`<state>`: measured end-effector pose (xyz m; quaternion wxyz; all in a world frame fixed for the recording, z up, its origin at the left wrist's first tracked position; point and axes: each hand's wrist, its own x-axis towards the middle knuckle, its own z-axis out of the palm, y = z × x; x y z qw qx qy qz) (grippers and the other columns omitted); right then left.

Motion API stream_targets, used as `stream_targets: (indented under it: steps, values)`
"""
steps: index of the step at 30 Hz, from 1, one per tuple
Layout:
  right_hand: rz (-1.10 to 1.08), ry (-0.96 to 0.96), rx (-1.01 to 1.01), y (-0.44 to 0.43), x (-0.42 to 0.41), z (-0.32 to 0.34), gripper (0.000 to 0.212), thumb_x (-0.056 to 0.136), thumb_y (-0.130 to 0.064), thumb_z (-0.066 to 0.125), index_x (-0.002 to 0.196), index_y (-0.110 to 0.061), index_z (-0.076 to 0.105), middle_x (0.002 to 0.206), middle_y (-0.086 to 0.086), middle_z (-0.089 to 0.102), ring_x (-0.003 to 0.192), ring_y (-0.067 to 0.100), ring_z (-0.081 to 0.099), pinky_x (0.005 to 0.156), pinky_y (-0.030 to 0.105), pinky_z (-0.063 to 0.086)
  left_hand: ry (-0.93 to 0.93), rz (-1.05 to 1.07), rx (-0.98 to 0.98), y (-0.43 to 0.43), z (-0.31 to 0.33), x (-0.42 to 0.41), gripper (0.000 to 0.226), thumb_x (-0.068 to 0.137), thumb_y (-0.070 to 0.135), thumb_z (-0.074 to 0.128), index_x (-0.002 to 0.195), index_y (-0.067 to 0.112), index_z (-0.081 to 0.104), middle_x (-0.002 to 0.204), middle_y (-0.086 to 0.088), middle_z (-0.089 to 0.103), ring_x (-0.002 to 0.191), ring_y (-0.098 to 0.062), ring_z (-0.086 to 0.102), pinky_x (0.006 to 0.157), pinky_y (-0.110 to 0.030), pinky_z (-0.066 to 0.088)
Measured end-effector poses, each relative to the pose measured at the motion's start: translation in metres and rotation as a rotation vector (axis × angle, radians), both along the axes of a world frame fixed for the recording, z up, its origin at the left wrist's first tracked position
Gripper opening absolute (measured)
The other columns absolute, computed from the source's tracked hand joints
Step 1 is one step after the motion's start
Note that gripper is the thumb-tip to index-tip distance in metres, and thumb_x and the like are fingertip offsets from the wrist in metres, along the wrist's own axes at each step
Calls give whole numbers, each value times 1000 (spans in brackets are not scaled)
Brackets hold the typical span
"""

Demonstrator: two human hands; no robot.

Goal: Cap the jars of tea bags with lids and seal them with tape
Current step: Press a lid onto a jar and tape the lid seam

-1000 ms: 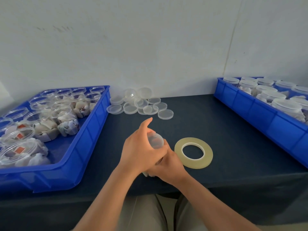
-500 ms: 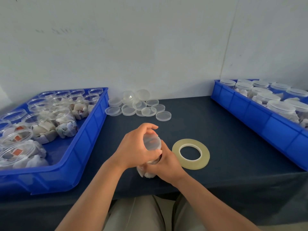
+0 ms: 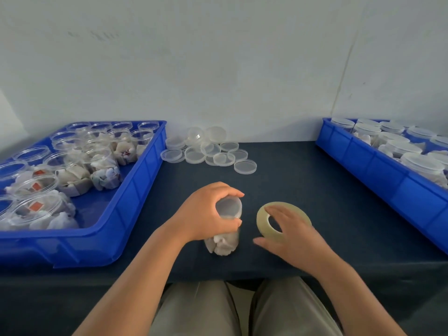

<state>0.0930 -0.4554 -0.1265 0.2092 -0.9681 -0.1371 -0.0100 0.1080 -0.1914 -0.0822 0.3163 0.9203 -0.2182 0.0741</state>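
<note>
My left hand point(image 3: 202, 214) is wrapped round the capped jar point(image 3: 223, 244), lower centre; my right hand point(image 3: 293, 235) lies over the tape roll point(image 3: 263, 221) beside it, thumb free, grip unclear

Behind the jar point(image 3: 224, 242), open dark cloth point(image 3: 303, 180) runs back to a heap of loose lids point(image 3: 208, 151) at the wall. To the jar's left, the rim of the blue tray point(image 3: 121, 214) stands near, leaving a narrow lane. The left hand point(image 3: 203, 214) grips and covers the jar's top. Just right of the jar lies the tape roll point(image 3: 263, 221) under the right hand point(image 3: 291, 235). Beyond it, open cloth reaches the second blue tray point(image 3: 363, 161).
</note>
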Motion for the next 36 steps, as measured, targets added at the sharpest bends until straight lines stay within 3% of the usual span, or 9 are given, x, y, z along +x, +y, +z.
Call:
stream_targets:
  steps: [2, 5, 10, 14, 16, 25, 28, 33, 36]
  values:
    - [-39, 10, -172, -21, -7, -9, 66, 92, -74, 60, 145, -35, 55, 153, -17, 50, 136, 10, 52, 113, 31, 46, 0, -3, -3, 0, 0, -1, 57, 74, 57, 75, 129, 50, 64, 129, 35, 58, 125, 8, 55, 104, -26, 48]
    - [-35, -52, -116, -34, -23, -18, 29, 95, -65, 56, 108, -39, 61, 111, -20, 63, 97, 6, 61, 84, 27, 54, 2, -16, 12, 1, 1, -2, 54, 77, 60, 75, 130, 51, 63, 130, 34, 58, 126, 7, 54, 105, -28, 48]
    - [-58, 16, -65, -35, -42, 2, 29, 86, -70, 49, 87, -41, 48, 73, -9, 62, 64, 11, 59, 50, 25, 40, -2, -86, 120, 2, 9, -4, 49, 87, 62, 70, 134, 56, 57, 137, 37, 51, 135, 9, 43, 111, -28, 40]
    - [-18, 1, 158, -29, -57, 21, 31, 86, -66, 51, 90, -36, 46, 81, -14, 61, 64, 8, 55, 51, 27, 38, -158, -40, 307, 2, 20, -13, 71, 84, 86, 58, 148, 57, 49, 164, 24, 31, 157, -2, 14, 130, -38, 10]
    - [-4, -71, 200, -20, -64, 27, 30, 87, -61, 57, 90, -33, 46, 79, -12, 59, 64, 11, 54, 53, 25, 39, -327, -25, 321, -4, 24, -26, 74, 86, 87, 53, 147, 46, 58, 163, 15, 38, 158, -9, 20, 132, -43, 4]
    - [51, -159, 495, 0, -76, 33, 26, 88, -52, 63, 89, -29, 51, 73, -1, 59, 61, 23, 52, 51, 34, 37, -414, 96, -158, -51, 2, -81, 28, 97, 42, 70, 117, 24, 80, 116, 20, 74, 115, 3, 63, 116, -42, 46]
    - [62, -204, 485, 3, -78, 32, 31, 85, -58, 58, 85, -29, 48, 69, -2, 55, 59, 22, 47, 51, 27, 34, -363, 156, -311, -57, -6, -90, 27, 99, 41, 66, 112, 23, 82, 112, 22, 76, 112, 1, 69, 119, -40, 45]
    - [63, -220, 461, 7, -80, 30, 40, 87, -69, 55, 87, -30, 49, 73, -6, 57, 59, 18, 50, 51, 24, 37, -484, 279, -163, -59, -5, -93, 23, 101, 38, 63, 99, 23, 80, 96, 18, 76, 94, -4, 67, 91, -13, 49]
    - [63, -181, 475, 12, -77, 27, 46, 91, -80, 45, 102, -35, 47, 77, -9, 56, 60, 11, 52, 53, 22, 40, -563, 300, -59, -61, -8, -93, 18, 103, 30, 62, 97, 21, 76, 91, 15, 75, 81, -5, 65, 74, -22, 52]
